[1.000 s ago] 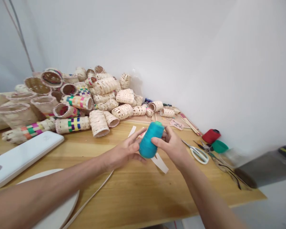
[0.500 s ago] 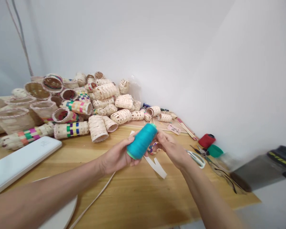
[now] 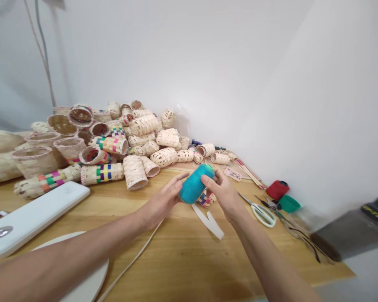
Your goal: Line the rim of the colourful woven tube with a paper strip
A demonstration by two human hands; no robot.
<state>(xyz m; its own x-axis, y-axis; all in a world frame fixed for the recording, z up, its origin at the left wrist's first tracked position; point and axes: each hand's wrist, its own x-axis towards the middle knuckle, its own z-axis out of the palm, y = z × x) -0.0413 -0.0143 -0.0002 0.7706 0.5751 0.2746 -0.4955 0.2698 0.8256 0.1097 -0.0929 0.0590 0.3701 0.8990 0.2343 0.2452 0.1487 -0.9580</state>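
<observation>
A spool of turquoise thread is held tilted above the table, its green core end up and to the right. My right hand grips its upper end, the thumb pressed on the thread and the other fingers partly hidden behind. At the lower left end my left hand supports it, with some fingers stretched along its side and others out of sight. Behind and below the spool a small colourful woven piece shows in part. A pale flat strip lies on the table under the hands.
Woven bamboo baskets are heaped at the back left. A white power bank and a pale round disc lie left. On the right are scissors, red thread, a green cup, glasses and a dark bottle.
My right thumb has come over onto the thread, and the right hand now grips the spool. My left hand's hold has loosened towards the lower end. The view has shifted slightly left.
</observation>
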